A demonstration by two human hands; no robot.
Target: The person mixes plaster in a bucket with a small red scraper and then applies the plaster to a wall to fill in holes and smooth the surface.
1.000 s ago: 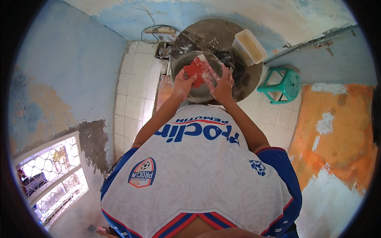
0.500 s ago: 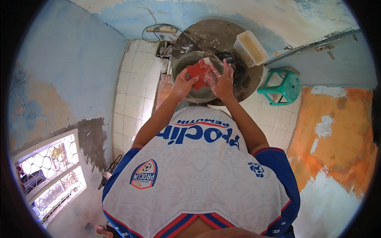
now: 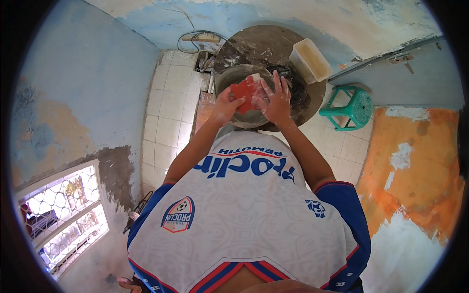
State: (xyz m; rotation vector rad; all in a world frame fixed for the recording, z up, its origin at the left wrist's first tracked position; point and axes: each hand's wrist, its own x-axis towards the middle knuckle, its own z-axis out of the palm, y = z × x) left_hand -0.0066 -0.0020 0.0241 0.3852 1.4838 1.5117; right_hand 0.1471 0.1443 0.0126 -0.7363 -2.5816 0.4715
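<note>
My left hand [image 3: 225, 104] is closed on the left side of a flat red piece [image 3: 246, 93] with a jagged, wavy edge. I cannot make out exactly what kind of thing it is. A pale patch shows at its upper corner, and whitish smears lie on its surface. Against its right side rests my right hand [image 3: 277, 101], fingers stretched out and smeared with white. Both hands are over a round grey basin [image 3: 224, 75], whose contents are mostly hidden by the hands and the red piece.
The basin stands on a round, stained brown tabletop [image 3: 259, 41]. A clear rectangular tub [image 3: 311, 61] sits at its right edge, near a dark crumpled bag [image 3: 294, 88]. To the right stands a green plastic stool [image 3: 351, 108]. Tools lie in a box [image 3: 205, 62] left of the table.
The right hand's fingers have shifted slightly on the red piece. The left hand keeps its hold, and the whole view has moved a little.
</note>
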